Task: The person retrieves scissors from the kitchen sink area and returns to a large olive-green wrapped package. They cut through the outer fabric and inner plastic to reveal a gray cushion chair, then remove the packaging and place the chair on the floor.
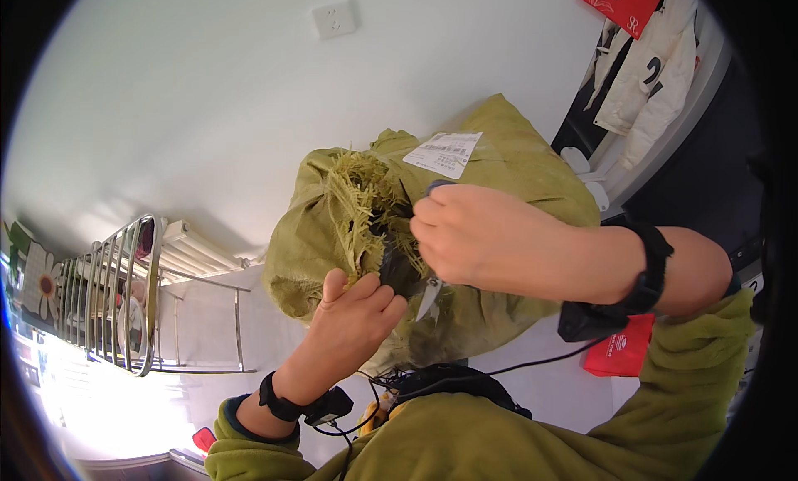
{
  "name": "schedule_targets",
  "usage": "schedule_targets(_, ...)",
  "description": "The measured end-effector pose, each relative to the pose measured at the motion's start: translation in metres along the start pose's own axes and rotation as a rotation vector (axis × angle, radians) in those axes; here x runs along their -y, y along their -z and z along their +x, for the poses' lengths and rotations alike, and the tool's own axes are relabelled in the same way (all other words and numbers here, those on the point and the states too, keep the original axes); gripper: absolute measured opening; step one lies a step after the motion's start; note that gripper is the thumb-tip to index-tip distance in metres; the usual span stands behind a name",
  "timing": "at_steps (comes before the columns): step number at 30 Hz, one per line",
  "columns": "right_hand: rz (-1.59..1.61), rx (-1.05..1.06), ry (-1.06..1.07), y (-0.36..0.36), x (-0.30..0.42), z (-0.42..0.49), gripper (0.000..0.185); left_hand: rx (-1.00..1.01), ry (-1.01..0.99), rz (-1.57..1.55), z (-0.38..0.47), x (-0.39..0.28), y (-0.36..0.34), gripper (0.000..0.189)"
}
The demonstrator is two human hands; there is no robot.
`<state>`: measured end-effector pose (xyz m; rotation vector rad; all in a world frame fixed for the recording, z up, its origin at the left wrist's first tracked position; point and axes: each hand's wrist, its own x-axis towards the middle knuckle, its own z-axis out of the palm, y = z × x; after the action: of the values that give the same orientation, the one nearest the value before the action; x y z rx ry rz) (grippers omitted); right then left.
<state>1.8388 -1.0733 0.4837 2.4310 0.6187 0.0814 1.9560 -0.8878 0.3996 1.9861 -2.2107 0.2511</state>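
A large yellow-green woven sack (530, 151) with a white printed label (444, 154) lies before me. Its frayed, torn edge (358, 194) stands around a gap where dark and clear plastic shows. My left hand (361, 313) is closed on the lower part of that frayed edge. On the gap's other side, my right hand (458, 232) grips scissors (430, 297); a metal blade sticks out below the fist and a dark part of the handle shows above it. The fist hides the rest of the scissors.
Left of the sack stand a metal rack (153, 294) and a white radiator (202, 247). A white jacket (654, 82) hangs at the upper right. A red bag (620, 347) is below my right forearm. Black cables (486, 375) run from the wrist devices across my front.
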Motion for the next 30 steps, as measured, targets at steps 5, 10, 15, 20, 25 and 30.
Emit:
schedule_targets(5,0.070,0.141,0.058,-0.005,0.012,0.037,0.008,-0.019,-0.074,0.007,-0.008,0.010,-0.004,0.014)
schedule_targets(10,0.088,0.245,0.092,-0.006,0.018,0.045,0.010,-0.048,-0.120,-0.026,-0.015,0.020,-0.003,0.013)
schedule_targets(15,0.025,0.076,0.136,-0.027,0.038,0.070,0.009,-0.105,-0.147,-0.073,-0.014,0.020,-0.002,0.012)
schedule_targets(20,0.069,0.097,0.242,-0.062,0.052,0.059,0.004,0.028,-0.048,-0.074,-0.030,0.023,0.007,0.013)
schedule_targets(25,0.076,0.195,0.053,-0.053,0.035,0.041,0.010,0.083,0.066,-0.077,-0.059,0.017,0.013,0.013)
schedule_targets(30,0.455,0.011,-0.277,-0.045,-0.009,-0.073,0.017,0.296,0.281,0.060,-0.064,-0.031,-0.004,0.011)
